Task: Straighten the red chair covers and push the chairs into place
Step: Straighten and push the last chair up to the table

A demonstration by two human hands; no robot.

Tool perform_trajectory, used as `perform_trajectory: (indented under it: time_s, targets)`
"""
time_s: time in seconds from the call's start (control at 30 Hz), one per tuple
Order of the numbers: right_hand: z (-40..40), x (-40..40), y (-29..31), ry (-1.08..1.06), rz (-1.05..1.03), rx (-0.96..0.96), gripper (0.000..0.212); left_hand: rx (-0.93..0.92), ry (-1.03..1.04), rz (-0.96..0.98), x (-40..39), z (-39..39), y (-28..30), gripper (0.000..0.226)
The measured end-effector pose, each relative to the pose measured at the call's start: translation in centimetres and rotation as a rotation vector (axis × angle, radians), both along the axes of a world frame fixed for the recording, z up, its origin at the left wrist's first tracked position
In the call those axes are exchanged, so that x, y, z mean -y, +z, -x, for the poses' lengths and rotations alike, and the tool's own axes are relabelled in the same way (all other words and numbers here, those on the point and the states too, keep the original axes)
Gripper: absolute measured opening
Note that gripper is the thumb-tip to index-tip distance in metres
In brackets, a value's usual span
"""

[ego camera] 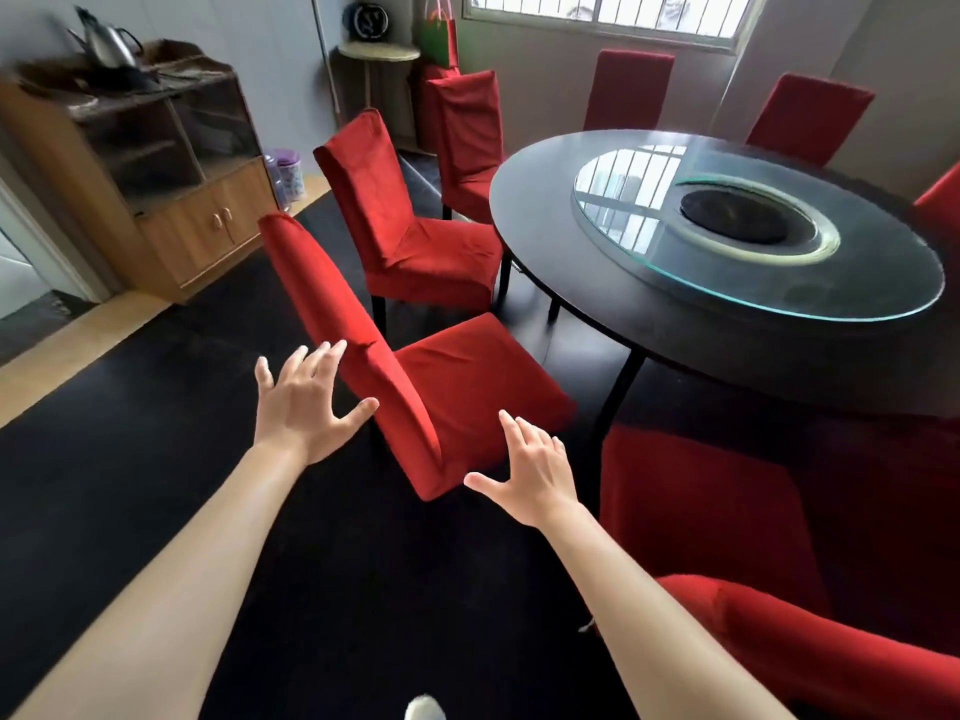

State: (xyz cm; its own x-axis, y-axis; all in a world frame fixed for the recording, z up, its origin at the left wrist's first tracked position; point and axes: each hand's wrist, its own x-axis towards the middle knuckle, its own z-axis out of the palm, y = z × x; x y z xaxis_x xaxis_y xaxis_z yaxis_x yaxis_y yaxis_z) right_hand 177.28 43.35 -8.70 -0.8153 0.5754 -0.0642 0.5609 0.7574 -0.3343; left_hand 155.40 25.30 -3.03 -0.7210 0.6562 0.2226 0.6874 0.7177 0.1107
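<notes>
Hands out in front, both spread wide and gripping nothing. Left hand [304,402] just beside the backrest of the nearest red chair [415,387], fingers fanned toward the cover's outer side, perhaps brushing it, hard to tell. Right hand [530,470] close to the lower corner of that same backrest, thumb pointing at the fabric, apart from it or barely touching. Chair turned at an angle, its seat facing the near edge of the round black table [649,324], not tucked under. Cover on it creased across the seat and along the back. Second red chair [410,236] beyond it, also angled, seat front close to the table's left edge, folds showing in its cover. Third red chair [467,132] farther back by the table's far-left edge. More red-covered chairs along the far edge, under the window [608,18]. Glass turntable [753,236] on the tabletop. Wooden cabinet [156,184] against the left wall, well apart from the chairs
</notes>
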Motion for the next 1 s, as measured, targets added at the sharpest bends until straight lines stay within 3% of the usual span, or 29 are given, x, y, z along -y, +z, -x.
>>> perform_trajectory:
  time_s: [0.1,0.37,0.67,1.0]
  targets:
    - [4.5,0.3,1.0,-0.020,0.001,-0.042,0.104,-0.059,-0.001,-0.058,0.3,4.8,1.2,0.083]
    - [12.7,2.5,3.1,-0.023,-0.029,-0.088,0.105,-0.009,0.015,-0.053,2.3,13.6,0.5,0.083]
    - [18.0,8.5,5.0,-0.230,-0.068,-0.115,0.113,-0.001,-0.264,-0.046,2.6,21.0,0.3,0.086]
    - [21.9,16.7,4.5,-0.443,-0.098,-0.078,0.108,0.039,-0.493,-0.011,4.0,26.3,-0.8,0.086]
